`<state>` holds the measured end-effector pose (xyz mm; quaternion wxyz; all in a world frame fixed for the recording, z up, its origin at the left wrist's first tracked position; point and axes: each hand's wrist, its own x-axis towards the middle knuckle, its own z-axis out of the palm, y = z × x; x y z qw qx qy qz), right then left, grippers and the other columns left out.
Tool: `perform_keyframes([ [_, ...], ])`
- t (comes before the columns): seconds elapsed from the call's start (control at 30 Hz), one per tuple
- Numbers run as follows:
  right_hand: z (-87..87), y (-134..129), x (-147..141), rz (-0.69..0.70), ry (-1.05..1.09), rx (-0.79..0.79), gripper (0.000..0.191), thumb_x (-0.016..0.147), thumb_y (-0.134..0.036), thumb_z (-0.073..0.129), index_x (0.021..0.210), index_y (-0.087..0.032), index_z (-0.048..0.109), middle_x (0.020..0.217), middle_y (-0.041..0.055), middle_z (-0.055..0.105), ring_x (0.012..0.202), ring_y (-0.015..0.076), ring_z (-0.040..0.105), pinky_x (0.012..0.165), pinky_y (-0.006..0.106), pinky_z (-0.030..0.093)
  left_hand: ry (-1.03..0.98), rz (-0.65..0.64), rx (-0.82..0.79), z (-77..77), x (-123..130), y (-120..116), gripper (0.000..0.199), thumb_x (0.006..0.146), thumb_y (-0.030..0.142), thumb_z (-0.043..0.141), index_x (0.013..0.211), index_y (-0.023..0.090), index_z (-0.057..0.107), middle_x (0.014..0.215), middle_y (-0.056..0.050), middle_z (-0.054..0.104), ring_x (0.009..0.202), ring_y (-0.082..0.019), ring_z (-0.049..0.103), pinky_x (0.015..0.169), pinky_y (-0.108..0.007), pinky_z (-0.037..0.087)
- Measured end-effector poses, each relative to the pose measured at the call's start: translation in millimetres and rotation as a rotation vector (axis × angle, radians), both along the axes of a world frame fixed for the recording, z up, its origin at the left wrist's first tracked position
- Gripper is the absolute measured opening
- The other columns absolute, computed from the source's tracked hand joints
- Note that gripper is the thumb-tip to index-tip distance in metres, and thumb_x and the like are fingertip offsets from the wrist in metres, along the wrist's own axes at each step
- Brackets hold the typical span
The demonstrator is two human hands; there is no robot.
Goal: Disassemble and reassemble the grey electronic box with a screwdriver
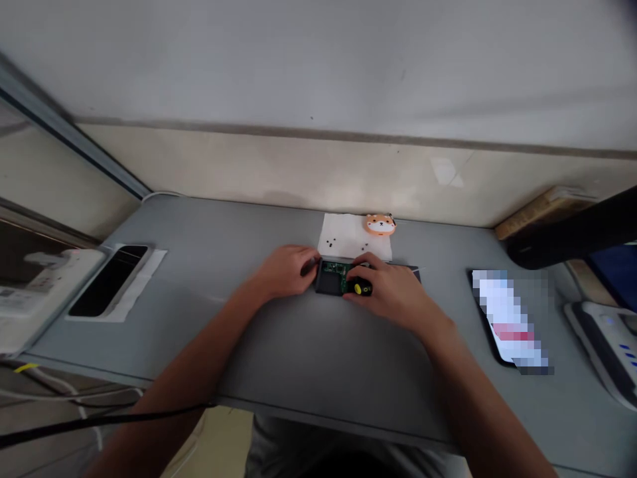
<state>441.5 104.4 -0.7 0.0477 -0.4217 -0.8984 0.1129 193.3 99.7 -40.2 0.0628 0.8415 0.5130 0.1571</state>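
Note:
A small black device (328,283) with a green circuit board showing lies on the grey table. At its left edge is my left hand (291,271), fingers closed round a small dark piece that I cannot make out. My right hand (385,287) grips a black part with a yellow spot (359,287) over the device's right side. Just behind the device, a white paper (348,232) carries several tiny dark bits that look like screws. An orange and white animal-faced case (381,225) sits on the paper's right corner. A dark flat item (414,271) shows beyond my right hand.
On the left, a dark phone (110,280) lies on white paper beside a white power strip (52,292). A lit, blurred phone (507,318) is at the right, near a white and grey device (607,348) and a black cylinder (572,232). A black cable (109,419) crosses the lower left.

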Motion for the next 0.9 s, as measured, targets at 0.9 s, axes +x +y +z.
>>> perform_keyframes([
  [0.9, 2.2, 2, 6, 0.010, 0.052, -0.023, 0.022, 0.090, -0.038, 0.077, 0.108, -0.027, 0.078, 0.123, 0.0038, 0.074, 0.080, 0.0202, 0.073, 0.066, 0.032, 0.045, -0.033, -0.077, 0.063, 2.4, 1, -3, 0.019, 0.094, 0.021, 0.052, 0.097, 0.018, 0.070, 0.081, -0.005, 0.072, 0.075, -0.020, 0.068, 0.074, -0.033, 0.054],
])
